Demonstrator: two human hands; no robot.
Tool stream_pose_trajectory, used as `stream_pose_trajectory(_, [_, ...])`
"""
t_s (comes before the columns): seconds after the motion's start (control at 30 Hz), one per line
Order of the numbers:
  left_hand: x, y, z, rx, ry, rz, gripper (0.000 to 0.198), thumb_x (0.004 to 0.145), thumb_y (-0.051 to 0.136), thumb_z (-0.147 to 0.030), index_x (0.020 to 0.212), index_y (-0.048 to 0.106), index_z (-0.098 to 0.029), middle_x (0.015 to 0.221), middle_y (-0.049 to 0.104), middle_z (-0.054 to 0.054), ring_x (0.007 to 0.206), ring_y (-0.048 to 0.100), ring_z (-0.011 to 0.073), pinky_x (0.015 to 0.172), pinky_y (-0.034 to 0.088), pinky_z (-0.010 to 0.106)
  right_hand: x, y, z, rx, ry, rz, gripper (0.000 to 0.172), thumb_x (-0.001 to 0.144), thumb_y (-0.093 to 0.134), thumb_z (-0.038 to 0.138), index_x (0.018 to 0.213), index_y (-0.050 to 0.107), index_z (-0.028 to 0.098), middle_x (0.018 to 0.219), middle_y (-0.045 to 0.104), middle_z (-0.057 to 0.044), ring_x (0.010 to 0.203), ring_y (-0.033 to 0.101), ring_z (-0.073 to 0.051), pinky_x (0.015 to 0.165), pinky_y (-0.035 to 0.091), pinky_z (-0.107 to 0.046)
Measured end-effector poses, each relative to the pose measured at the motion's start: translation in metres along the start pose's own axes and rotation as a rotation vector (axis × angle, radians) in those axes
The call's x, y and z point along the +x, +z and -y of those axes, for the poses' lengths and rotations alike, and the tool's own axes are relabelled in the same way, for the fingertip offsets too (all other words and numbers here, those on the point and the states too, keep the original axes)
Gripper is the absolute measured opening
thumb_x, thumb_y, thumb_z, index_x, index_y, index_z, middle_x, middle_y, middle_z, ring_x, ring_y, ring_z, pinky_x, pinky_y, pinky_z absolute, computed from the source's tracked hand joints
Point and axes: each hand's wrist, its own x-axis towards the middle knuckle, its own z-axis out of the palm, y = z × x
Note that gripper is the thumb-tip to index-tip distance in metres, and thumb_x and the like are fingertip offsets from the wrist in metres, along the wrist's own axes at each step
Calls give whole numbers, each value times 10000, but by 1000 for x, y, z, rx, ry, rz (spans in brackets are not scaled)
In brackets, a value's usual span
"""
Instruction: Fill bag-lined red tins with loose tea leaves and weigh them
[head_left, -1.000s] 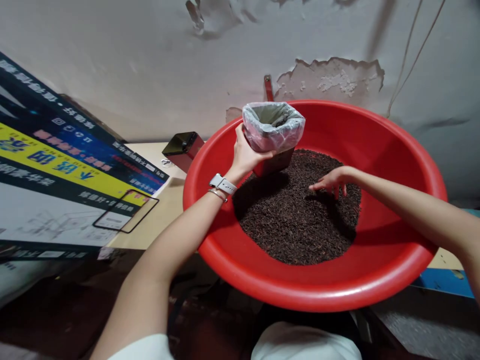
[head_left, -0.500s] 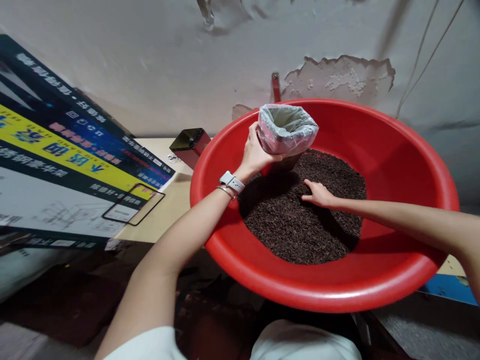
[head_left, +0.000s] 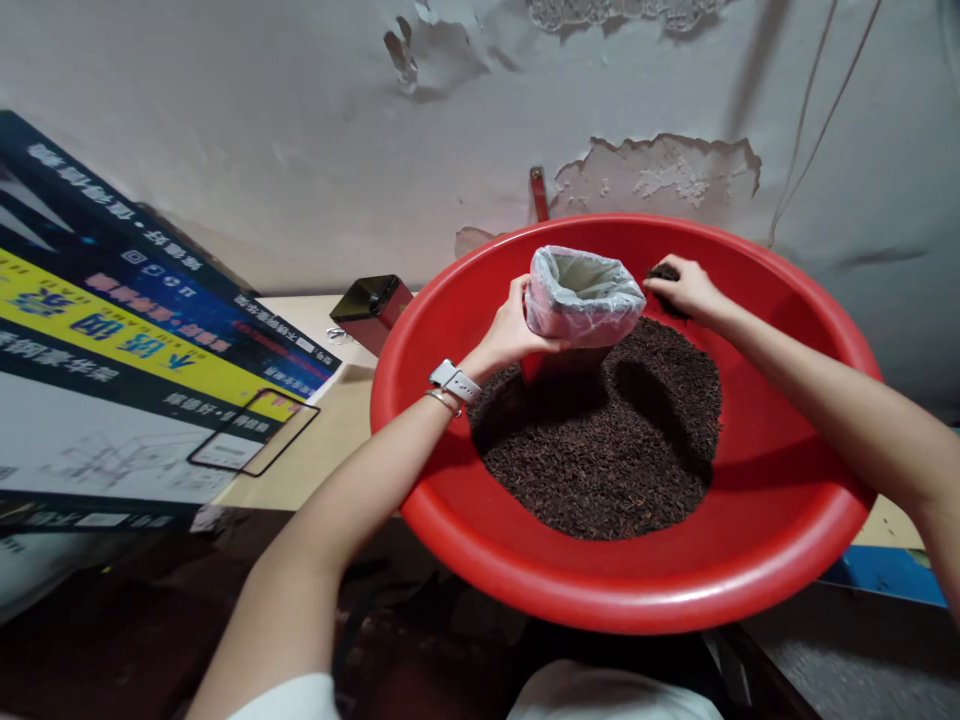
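My left hand (head_left: 513,328) is wrapped round a red tin (head_left: 559,366) lined with a clear plastic bag (head_left: 582,298), whose edge folds over the rim. The tin stands over the loose dark tea leaves (head_left: 600,460) heaped in a big red basin (head_left: 660,590). Raised above the heap, to the right of the tin, my right hand (head_left: 690,290) is closed on a clump of tea leaves (head_left: 663,274). Its fingertips are close to the bag's opening but apart from it.
Left of the basin, a second red tin with a dark top (head_left: 373,305) stands on the pale table (head_left: 341,425). A large printed carton (head_left: 127,340) and a thin black rectangular frame (head_left: 255,432) are further left. Behind is a peeling wall (head_left: 300,150).
My right hand has risen from the tea heap and moved back and right, now with leaves in its fingers. My left hand still holds the tin. The camera view has shifted slightly.
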Motion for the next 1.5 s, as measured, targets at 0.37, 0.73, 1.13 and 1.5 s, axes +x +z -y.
stream_pose_trajectory(0.37, [-14, 23, -26, -141, 18, 268, 984, 468, 864, -385, 1298, 357, -237, 1279, 559, 126, 1203, 549, 373, 1027, 424, 580, -55, -19, 87, 35, -421, 218, 431, 753, 676, 500, 1062, 645, 203, 1054, 672, -62, 1006, 600, -255, 904, 472, -425])
stream_pose_trajectory(0.73, [-9, 21, -17, -117, 6, 145, 1035, 429, 891, -372, 1300, 346, -247, 1329, 523, 140, 1241, 513, 385, 1059, 395, 591, -27, -19, 63, 379, -201, -86, 682, 888, 262, 726, 899, 671, 180, 904, 675, -80, 870, 661, -182, 788, 515, -332])
stream_pose_trajectory(1.13, [10, 2, 4, -38, -218, -347, 1010, 442, 905, -288, 1282, 355, -179, 1326, 508, 185, 1266, 481, 387, 1081, 366, 554, -9, 17, -15, 81, 280, 183, 401, 927, 430, 414, 1133, 596, 112, 1210, 630, -166, 1058, 622, -246, 879, 500, -369])
stream_pose_trajectory(1.5, [17, -12, -1, -32, -299, -555, 968, 486, 898, -283, 1259, 333, -142, 1334, 479, 226, 1295, 450, 390, 1077, 371, 512, -67, 112, 34, -439, -182, 725, 730, 871, 535, 598, 1481, 352, 239, 1539, 268, -160, 1394, 304, -371, 1112, 289, -527])
